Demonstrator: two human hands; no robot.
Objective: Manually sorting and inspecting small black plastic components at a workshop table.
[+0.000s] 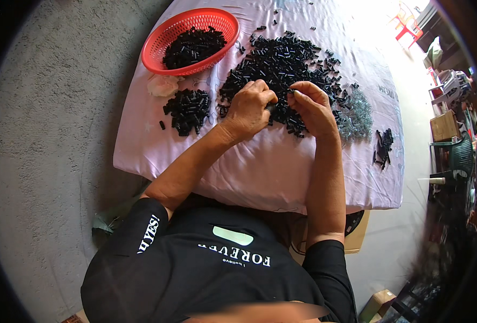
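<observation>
Right hand (312, 107) pinches a black piece (290, 91); left hand (249, 109) curls, its grip I can't tell.
I'm likely mid-assembly; next calls for careful alignment.

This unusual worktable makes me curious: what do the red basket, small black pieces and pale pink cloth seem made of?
Red basket: probably plastic, smooth and slightly shiny, with a regular lattice of holes.
Small black pieces: likely hard plastic, judging by glints; coated metal is possible.
Pale pink cloth: satin-like fabric, judging by its sheen along soft wrinkles; fibre unclear.
</observation>
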